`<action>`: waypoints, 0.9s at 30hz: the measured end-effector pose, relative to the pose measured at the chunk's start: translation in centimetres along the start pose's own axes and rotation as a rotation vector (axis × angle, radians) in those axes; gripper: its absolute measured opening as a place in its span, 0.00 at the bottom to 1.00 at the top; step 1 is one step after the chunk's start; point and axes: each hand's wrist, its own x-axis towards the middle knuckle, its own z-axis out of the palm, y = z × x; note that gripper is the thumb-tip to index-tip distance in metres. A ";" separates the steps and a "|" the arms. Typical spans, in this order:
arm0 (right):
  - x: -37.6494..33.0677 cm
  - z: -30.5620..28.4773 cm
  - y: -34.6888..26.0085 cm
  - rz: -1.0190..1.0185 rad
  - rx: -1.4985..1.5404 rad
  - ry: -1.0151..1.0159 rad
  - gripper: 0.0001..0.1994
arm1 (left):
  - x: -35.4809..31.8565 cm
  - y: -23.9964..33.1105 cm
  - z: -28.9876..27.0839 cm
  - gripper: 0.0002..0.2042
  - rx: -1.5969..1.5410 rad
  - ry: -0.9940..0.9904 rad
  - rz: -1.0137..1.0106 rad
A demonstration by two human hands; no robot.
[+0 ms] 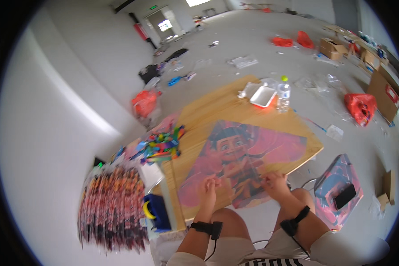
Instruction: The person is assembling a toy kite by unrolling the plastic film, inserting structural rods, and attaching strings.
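A thin printed kite sheet [228,164], pink and blue with a cartoon figure, lies across the wooden table [195,116] and hangs over its near edge. Above the sheet's lower left part, my left hand [209,185] is closed, fingertips drawn together; whatever they hold is too small and blurred to make out. My right hand [275,184] is at the lower right edge of the sheet, its fingers curled closed on it. Both wrists wear black straps with small boxes and cables.
Colourful ribbons [162,146] lie at the table's left, above a hanging stack of printed sheets [113,206] and a blue tape dispenser [158,213]. A white tray [264,96] and a water bottle [283,95] stand at the far edge. A phone [345,196] rests on a printed stool at right.
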 end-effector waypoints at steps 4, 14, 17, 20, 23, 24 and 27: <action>0.1 -2.5 -0.5 -0.003 0.081 0.074 0.07 | -6.5 2.7 -6.7 0.12 -0.147 0.133 -0.462; -3.1 -6.3 -2.4 0.126 0.699 -0.028 0.07 | -15.2 0.1 -23.3 0.11 0.413 1.037 0.215; -5.6 -6.8 -5.1 0.156 0.766 -0.211 0.07 | -16.5 -3.5 -30.9 0.12 1.089 0.842 0.396; -8.3 -7.0 -4.7 0.224 0.707 -0.271 0.06 | -14.5 -3.3 -30.9 0.21 0.561 0.441 -0.157; -11.0 -5.5 -2.3 0.311 0.697 -0.255 0.07 | -12.9 -0.8 -28.2 0.25 0.269 0.474 -0.259; -11.2 -5.2 -2.5 0.348 0.697 -0.239 0.07 | -12.6 -0.4 -28.3 0.25 0.271 0.474 -0.255; -10.6 -4.4 -2.6 0.382 0.817 -0.191 0.08 | -12.5 0.0 -29.1 0.30 0.128 0.486 -0.473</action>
